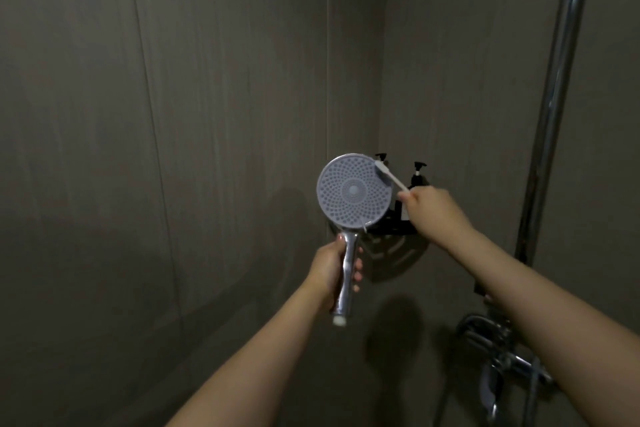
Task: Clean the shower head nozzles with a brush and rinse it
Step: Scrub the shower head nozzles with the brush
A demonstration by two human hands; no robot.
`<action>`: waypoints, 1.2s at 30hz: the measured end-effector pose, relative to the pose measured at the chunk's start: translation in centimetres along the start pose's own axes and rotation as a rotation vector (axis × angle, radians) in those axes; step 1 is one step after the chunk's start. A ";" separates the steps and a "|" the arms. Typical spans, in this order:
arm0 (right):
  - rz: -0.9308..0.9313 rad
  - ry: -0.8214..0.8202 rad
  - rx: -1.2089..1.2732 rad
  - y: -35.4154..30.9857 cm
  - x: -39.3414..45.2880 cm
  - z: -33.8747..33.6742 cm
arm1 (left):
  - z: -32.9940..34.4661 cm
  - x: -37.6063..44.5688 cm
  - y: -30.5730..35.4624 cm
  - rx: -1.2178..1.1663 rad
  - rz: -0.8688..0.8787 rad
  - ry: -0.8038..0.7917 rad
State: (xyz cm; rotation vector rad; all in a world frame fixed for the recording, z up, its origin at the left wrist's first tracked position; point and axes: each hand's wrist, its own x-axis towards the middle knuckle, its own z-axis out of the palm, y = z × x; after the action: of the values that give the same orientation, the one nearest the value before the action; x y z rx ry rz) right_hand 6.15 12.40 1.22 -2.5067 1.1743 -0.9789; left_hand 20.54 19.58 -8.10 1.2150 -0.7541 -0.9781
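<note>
Both forearms reach away from us into the shower corner. Our left hand (334, 270) is wrapped tight round the chrome handle of the shower head (355, 192), holding it upright at mid-scene, nozzle face turned toward us. Our right hand (434, 210) is pinched shut on the handle end of the brush (389, 177); its bristle end lies against the upper right edge of the face.

Risks, as we judge them:
- Chrome handle looks slick; hard scrubbing at the rim could twist the head in our left fist.
- Brush is held far back, so pressure could make the bristles skid off the edge toward the pump bottles (417, 175) just behind.
- Those bottles stand on a dark corner shelf (391, 229) close behind the head; a wide stroke might knock them.
- No hose visible at the handle's lower end, so rinsing may need reconnection or the tap (498, 350) at near right.

Appearance: round pale grey face, dense rings of small nozzles round a plain central disc. Light too dim to tell scale or residue. No water seen running.
</note>
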 end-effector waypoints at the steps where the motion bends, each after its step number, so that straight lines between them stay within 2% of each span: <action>1: 0.005 -0.073 -0.065 -0.2 0.1 0.1 | 0.2 0.0 -0.1 0.008 0.010 -0.001; 3: -0.028 -0.293 -0.196 -0.4 0.0 0.7 | 0.3 -0.1 -0.4 0.025 0.025 0.001; 4: -0.058 -0.321 -0.232 -0.7 -0.3 0.8 | 0.3 -0.3 -0.4 0.035 0.029 0.005; 5: -0.081 -0.279 -0.238 -0.9 -0.3 0.7 | 0.2 -0.4 -0.5 0.045 0.032 0.007; 7: -0.069 -0.058 -0.205 -1.1 0.1 0.1 | 0.3 -0.8 -0.4 0.067 0.029 -0.002; 8: -0.050 -0.003 -0.215 -1.2 0.1 0.0 | 0.5 -0.9 -0.4 0.082 0.025 -0.009; 9: -0.049 -0.045 -0.260 -1.5 0.0 -0.1 | 0.6 -1.0 -0.4 0.098 0.021 -0.011; 11: -0.060 -0.261 -0.315 -2.0 -0.3 0.9 | 0.9 -1.1 -0.6 0.118 0.010 0.002; 13: -0.081 -0.309 -0.331 -2.6 -1.0 1.5 | 0.8 -1.1 -0.8 0.120 0.006 0.016; 16: -0.060 -0.059 -0.290 -2.5 -0.5 0.4 | 0.7 -1.3 -1.1 0.130 0.013 0.008; 17: -0.040 -0.030 -0.297 -2.3 -0.4 0.3 | 0.8 -1.3 -1.2 0.133 0.015 0.006; 20: -0.075 -0.261 -0.393 -1.8 -1.1 1.6 | 1.2 -1.4 -1.1 0.113 0.014 0.013; 22: -0.097 -0.341 -0.344 -1.2 -1.7 2.3 | 1.1 -1.3 -0.9 0.090 0.021 0.022; 23: -0.108 -0.304 -0.324 -1.2 -1.7 2.0 | 1.0 -1.2 -0.9 0.086 0.027 0.025; 26: -0.066 -0.023 -0.253 -0.6 -1.0 0.6 | 1.2 -1.1 -0.7 0.099 0.048 0.025; 27: -0.044 -0.056 -0.241 -0.5 -1.1 0.4 | 1.4 -1.1 -0.6 0.099 0.053 0.026; 30: -0.070 -0.387 -0.311 -0.2 -2.1 1.4 | 1.5 -1.1 -0.4 0.072 0.058 0.037; 31: -0.090 -0.385 -0.305 0.0 -2.4 1.4 | 1.4 -1.1 -0.4 0.064 0.060 0.037; 32: -0.090 -0.313 -0.271 0.3 -2.2 1.0 | 1.3 -1.1 -0.5 0.060 0.062 0.033; 34: -0.066 -0.081 -0.157 1.0 -1.6 0.2 | 1.3 -1.1 -0.5 0.067 0.065 0.028; 35: -0.026 -0.046 -0.110 1.4 -1.4 0.0 | 1.4 -1.2 -0.5 0.070 0.067 0.028; 36: 0.008 -0.097 -0.092 1.6 -1.5 -0.1 | 1.5 -1.1 -0.6 0.067 0.066 0.032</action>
State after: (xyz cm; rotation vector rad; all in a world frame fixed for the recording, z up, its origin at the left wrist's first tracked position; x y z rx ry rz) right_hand 4.41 12.45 -0.09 -2.5863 1.2250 -0.8083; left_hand 18.62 19.97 -8.32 1.2534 -0.8027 -0.8831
